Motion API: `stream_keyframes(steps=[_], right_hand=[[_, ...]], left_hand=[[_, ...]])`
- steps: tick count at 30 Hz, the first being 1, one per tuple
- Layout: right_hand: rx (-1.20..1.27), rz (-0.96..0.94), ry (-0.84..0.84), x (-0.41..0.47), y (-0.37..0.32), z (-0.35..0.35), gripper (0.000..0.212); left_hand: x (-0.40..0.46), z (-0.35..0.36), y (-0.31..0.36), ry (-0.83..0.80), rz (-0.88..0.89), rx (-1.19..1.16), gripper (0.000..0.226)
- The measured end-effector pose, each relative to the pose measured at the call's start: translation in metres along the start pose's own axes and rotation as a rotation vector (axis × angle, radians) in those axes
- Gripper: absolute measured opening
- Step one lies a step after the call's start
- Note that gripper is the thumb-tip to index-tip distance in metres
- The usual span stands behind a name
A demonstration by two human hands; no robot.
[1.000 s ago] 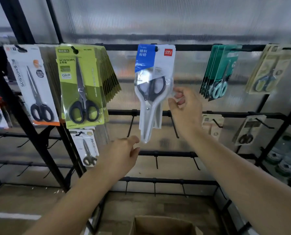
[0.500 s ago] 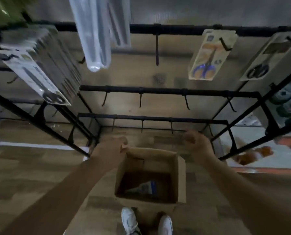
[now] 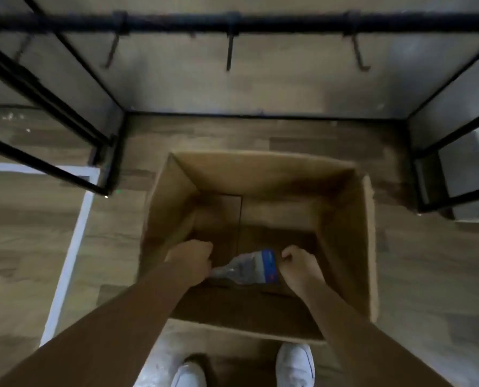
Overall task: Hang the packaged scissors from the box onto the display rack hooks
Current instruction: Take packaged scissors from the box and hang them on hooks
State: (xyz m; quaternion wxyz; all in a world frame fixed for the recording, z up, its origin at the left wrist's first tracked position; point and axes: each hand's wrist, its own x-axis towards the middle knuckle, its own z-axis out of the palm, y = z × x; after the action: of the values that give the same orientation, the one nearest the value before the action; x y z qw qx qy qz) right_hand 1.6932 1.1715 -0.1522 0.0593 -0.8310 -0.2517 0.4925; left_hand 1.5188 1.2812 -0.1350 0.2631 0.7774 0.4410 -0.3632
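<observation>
clear blue-topped scissors pack [image 3: 249,268], cardboard box [image 3: 369,247]

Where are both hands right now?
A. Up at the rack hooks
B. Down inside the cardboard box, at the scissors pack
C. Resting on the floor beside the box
B: the left hand and right hand sit at either end of the scissors pack inside the box.

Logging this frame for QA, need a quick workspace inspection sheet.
Surface: wood-look floor, white strip on the left.
Job's things: open cardboard box on the floor; one packaged scissors lying inside; rack hooks above, bare.
Clutter: nothing seen.
Grippers: left hand at the pack's narrow end, right hand at its blue card end; grip unclear, blurred.
Cables: nothing seen.
Surroundings: black rack frame, white shoes by the box.
</observation>
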Motion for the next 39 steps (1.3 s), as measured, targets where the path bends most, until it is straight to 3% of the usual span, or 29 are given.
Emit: stream_keyframes(steps=[8, 11, 16, 21, 25, 28, 31, 32, 34, 37, 39], right_hand=[[-0.094, 0.093, 0.002, 0.129, 0.048, 0.083, 0.034], [-0.141, 0.119, -0.009, 0.146, 0.056, 0.097, 0.047], [-0.101, 0.065, -0.007, 0.160, 0.065, 0.113, 0.057], [0.029, 0.199, -0.078, 0.173, 0.061, 0.121, 0.049], [0.279, 0.160, -0.133, 0.170, 0.042, 0.095, 0.040], [0.351, 0.026, 0.059, 0.140, 0.017, 0.065, 0.040], [0.457, -0.032, 0.242, 0.087, -0.008, 0.016, 0.017], [0.494, -0.044, 0.280, 0.063, -0.020, -0.003, 0.011], [0.531, -0.120, 0.347, 0.013, -0.043, -0.041, 0.022], [0.471, -0.267, 0.449, -0.067, -0.073, -0.101, 0.006], [0.480, -0.344, 0.486, -0.121, -0.098, -0.139, 0.006]], left_hand=[[0.131, 0.120, 0.005, -0.289, -0.090, -0.150, 0.047], [0.158, 0.137, -0.004, -0.188, -0.079, -0.079, 0.055], [0.177, 0.137, -0.014, -0.028, 0.073, 0.039, 0.035], [0.182, 0.130, -0.024, -0.067, 0.175, 0.014, 0.030], [0.183, 0.120, -0.022, -0.101, 0.095, -0.141, 0.030], [0.156, 0.098, -0.012, -0.047, 0.005, -0.290, 0.021], [0.104, 0.058, -0.004, 0.082, 0.056, -0.513, 0.003], [0.081, 0.041, -0.003, 0.088, 0.078, -0.577, 0.005], [0.034, 0.003, 0.003, 0.063, 0.120, -0.713, 0.013], [-0.041, -0.059, 0.021, -0.009, 0.151, -0.941, 0.020], [-0.098, -0.101, 0.034, -0.061, 0.209, -1.019, 0.024]])
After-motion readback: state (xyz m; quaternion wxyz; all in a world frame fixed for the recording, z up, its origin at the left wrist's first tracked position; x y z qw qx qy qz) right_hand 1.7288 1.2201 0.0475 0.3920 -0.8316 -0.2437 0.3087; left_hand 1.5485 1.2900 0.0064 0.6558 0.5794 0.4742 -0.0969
